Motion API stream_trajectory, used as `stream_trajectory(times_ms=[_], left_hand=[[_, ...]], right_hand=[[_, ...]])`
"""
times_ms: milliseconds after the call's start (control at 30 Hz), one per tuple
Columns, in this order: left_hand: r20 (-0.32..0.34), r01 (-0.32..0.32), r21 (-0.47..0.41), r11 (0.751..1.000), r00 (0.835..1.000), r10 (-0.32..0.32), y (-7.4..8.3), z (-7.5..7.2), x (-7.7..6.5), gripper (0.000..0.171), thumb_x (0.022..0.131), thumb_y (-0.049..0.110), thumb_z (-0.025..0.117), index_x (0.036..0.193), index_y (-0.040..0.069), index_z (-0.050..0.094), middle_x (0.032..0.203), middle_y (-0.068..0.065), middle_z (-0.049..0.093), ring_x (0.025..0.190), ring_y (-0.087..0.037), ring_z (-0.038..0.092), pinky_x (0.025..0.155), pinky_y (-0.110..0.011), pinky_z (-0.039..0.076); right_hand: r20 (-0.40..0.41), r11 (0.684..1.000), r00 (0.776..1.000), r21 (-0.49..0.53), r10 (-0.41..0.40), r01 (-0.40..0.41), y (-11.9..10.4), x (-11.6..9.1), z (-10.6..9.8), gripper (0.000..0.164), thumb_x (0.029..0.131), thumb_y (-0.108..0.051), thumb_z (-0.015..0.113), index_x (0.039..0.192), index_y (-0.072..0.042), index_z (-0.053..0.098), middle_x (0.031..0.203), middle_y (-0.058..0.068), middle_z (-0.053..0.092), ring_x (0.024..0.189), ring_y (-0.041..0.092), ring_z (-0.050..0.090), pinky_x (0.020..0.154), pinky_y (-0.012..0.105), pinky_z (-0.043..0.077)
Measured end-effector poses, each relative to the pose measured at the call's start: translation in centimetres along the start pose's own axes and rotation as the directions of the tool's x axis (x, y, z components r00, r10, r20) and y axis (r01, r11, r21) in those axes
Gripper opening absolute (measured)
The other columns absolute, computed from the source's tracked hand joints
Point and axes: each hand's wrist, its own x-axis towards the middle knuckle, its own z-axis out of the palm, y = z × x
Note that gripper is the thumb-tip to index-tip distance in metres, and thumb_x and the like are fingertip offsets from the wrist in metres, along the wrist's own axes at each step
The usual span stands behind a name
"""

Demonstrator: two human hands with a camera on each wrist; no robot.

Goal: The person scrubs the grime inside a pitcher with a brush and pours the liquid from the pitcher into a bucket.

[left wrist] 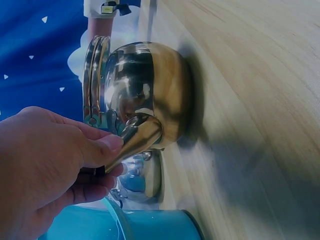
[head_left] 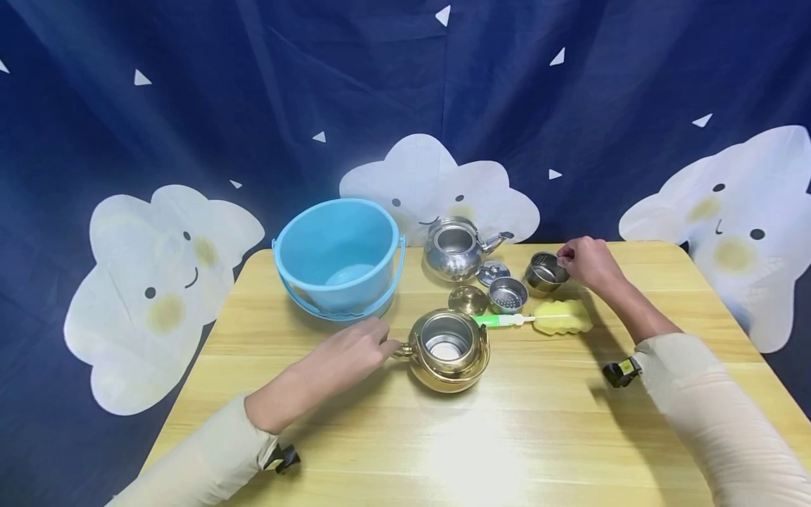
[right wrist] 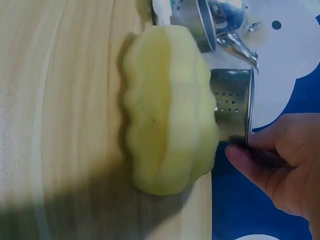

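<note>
With thumb and fingers my left hand [head_left: 345,352] pinches the spout [left wrist: 137,137] of a gold teapot [head_left: 437,380], which stands lidless on the table. My right hand [head_left: 584,259] pinches the rim of a perforated metal strainer basket [right wrist: 232,102] beside the sponge brush; whether its base touches the table is unclear. A second strainer basket [head_left: 508,296] lies to its left. The sponge brush [head_left: 562,317], with a yellow head and a green-and-white handle, lies between the gold teapot and the right hand. A gold lid [head_left: 467,300] sits just behind the teapot.
A light blue bucket [head_left: 336,299] with its handle down stands at the back left of the wooden table [head_left: 304,465]. Behind the lids is a lidless silver teapot [head_left: 453,264], its silver lid [head_left: 493,272] close by. A blue cloud-patterned curtain [head_left: 393,77] hangs behind the table.
</note>
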Motion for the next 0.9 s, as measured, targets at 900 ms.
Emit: stream_trajectory(times_ms=[900], left_hand=[[0.003,-0.009,0.004,1.000,1.000,0.009,0.0,-0.2,0.0,0.017,0.088,0.003,0.077,0.103,0.012,0.077,0.083,-0.002,0.061,0.075,-0.013,0.053,0.065,-0.021,0.049]], right_hand=[[0.069,0.998,0.996,-0.022,0.058,-0.057,0.4,-0.2,1.2,0.014,0.089,-0.002,0.069,0.094,0.009,0.076,0.097,0.029,0.076,0.092,0.049,0.070,0.083,0.059,0.056]])
